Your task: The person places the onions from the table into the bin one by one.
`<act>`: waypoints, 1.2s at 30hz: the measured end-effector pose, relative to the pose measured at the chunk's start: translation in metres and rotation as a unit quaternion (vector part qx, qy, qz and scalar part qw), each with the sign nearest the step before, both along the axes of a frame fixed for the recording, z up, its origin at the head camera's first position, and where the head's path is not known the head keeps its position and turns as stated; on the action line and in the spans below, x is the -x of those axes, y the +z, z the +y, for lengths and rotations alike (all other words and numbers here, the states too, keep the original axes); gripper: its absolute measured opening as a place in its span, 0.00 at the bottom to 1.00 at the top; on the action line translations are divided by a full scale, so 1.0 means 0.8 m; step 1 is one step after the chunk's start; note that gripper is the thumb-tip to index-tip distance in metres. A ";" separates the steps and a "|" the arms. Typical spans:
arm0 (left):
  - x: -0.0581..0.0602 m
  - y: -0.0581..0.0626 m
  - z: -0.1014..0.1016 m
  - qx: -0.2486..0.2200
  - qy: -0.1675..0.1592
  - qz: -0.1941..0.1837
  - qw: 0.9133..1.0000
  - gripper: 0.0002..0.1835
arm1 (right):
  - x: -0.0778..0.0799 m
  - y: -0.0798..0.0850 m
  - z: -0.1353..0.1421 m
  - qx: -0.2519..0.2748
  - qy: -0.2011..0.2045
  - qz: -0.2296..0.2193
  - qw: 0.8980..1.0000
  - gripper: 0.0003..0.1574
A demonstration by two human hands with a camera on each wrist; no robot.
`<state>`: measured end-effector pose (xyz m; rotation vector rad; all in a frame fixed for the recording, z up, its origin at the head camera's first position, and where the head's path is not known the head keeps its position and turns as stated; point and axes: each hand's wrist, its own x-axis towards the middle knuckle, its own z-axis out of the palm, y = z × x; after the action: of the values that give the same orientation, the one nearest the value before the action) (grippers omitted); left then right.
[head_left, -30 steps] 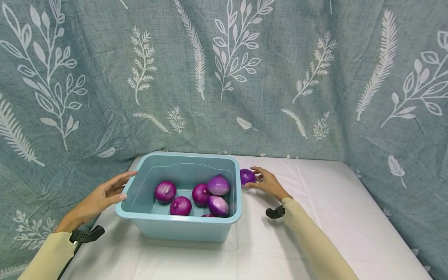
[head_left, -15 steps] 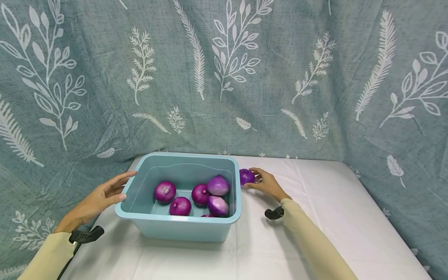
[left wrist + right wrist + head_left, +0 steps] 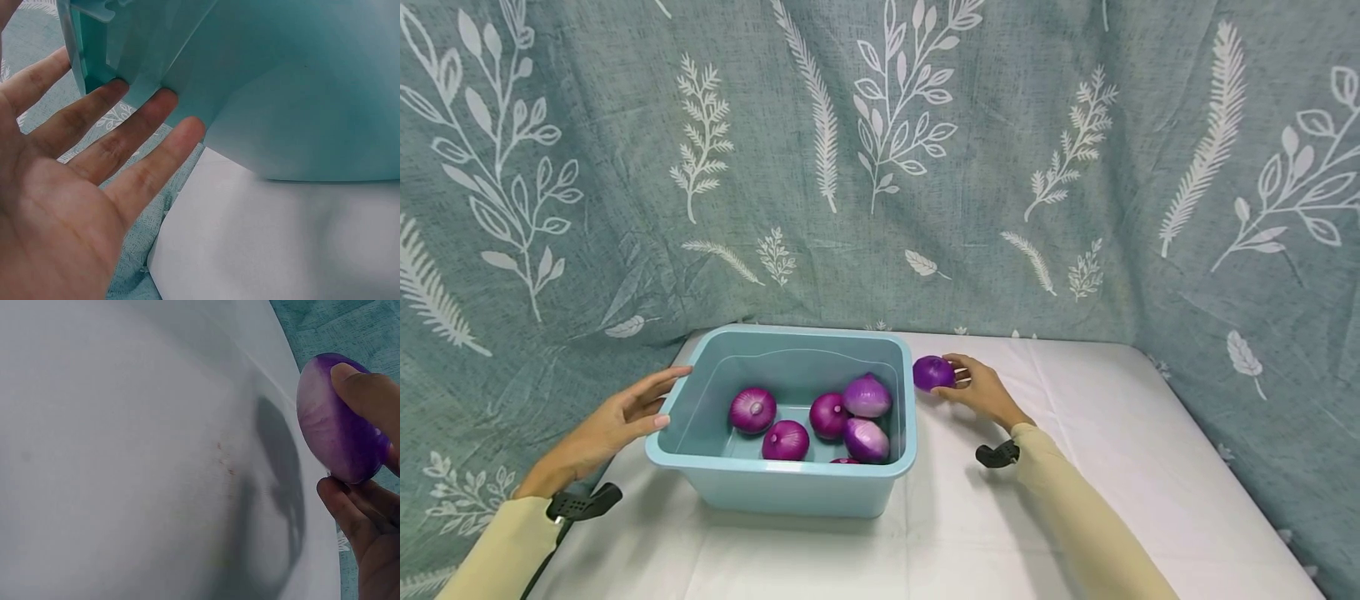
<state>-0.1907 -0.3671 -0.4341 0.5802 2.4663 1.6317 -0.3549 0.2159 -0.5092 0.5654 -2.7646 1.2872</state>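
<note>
A purple onion (image 3: 933, 372) is pinched between the thumb and fingers of my right hand (image 3: 982, 390), just beyond the right wall of a light blue plastic bin (image 3: 782, 492). In the right wrist view the onion (image 3: 325, 419) shows a pale side and a deep purple side, with its shadow apart from it on the white cloth. My left hand (image 3: 602, 432) rests at the bin's left rim. Seen from the left wrist, its fingers (image 3: 147, 172) are spread and nearly straight against the bin's outer wall (image 3: 287, 112).
Inside the bin lie several more onions, including a magenta one (image 3: 753, 410) at the left and a pale purple one (image 3: 867, 396) at the right. The bin stands on a white cloth-covered table (image 3: 1075, 500). A blue-green leaf-patterned curtain (image 3: 970, 250) hangs behind.
My right hand has shifted slightly right and up with the onion, which now shows more fully beside the bin. The left hand and bin have stayed in place.
</note>
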 end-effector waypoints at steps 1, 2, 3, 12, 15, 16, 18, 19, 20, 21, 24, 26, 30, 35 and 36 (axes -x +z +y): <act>0.000 0.000 0.000 -0.001 0.003 -0.001 1.000 0.35 | 0.000 0.002 0.002 0.002 0.000 0.000 1.000 0.48; 0.000 0.001 0.000 0.000 0.003 0.000 1.000 0.35 | -0.001 0.004 0.003 0.004 -0.001 -0.001 1.000 0.48; 0.000 0.001 0.000 0.001 0.002 0.001 1.000 0.35 | -0.001 0.006 0.005 0.006 -0.002 -0.001 1.000 0.49; -0.002 0.002 0.000 0.007 0.002 0.005 1.000 0.35 | -0.013 0.029 0.019 0.019 0.003 0.001 1.000 0.51; -0.002 0.001 0.000 0.006 0.006 0.002 1.000 0.35 | -0.017 0.037 0.022 0.021 0.009 0.005 1.000 0.50; -0.002 0.001 0.000 0.004 0.006 0.001 1.000 0.35 | -0.019 0.041 0.023 0.023 0.010 0.005 1.000 0.50; -0.002 0.001 -0.001 0.001 0.003 0.001 1.000 0.35 | -0.022 0.045 0.025 0.027 0.011 0.008 1.000 0.50; -0.001 0.001 -0.001 0.000 0.002 0.001 1.000 0.35 | -0.024 0.047 0.026 0.029 0.013 0.009 0.999 0.50; -0.001 0.000 -0.001 0.000 0.001 0.001 1.000 0.35 | -0.026 0.050 0.027 0.032 0.015 0.008 0.999 0.50; -0.001 0.000 -0.001 0.000 0.001 0.001 1.000 0.34 | -0.027 0.052 0.028 0.034 0.015 0.008 0.999 0.50; 0.000 0.001 0.000 0.003 0.003 0.002 1.000 0.34 | -0.033 0.057 0.030 0.038 0.017 0.011 0.999 0.50; -0.001 0.001 0.000 0.006 0.004 0.002 1.000 0.34 | -0.037 0.061 0.032 0.041 0.020 0.016 0.999 0.49; -0.003 0.002 0.002 0.008 0.003 -0.003 1.000 0.35 | -0.043 0.067 0.034 0.050 0.027 0.026 0.998 0.48; -0.004 0.003 0.003 0.006 0.000 -0.004 1.000 0.35 | -0.048 0.079 0.035 0.062 0.037 0.040 0.997 0.47; -0.004 0.004 0.003 0.005 -0.001 -0.004 1.000 0.35 | -0.049 0.081 0.035 0.062 0.038 0.042 0.996 0.47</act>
<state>-0.1878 -0.3646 -0.4312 0.5724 2.4656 1.6184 -0.3153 0.2439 -0.4441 0.7046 -2.5979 1.4022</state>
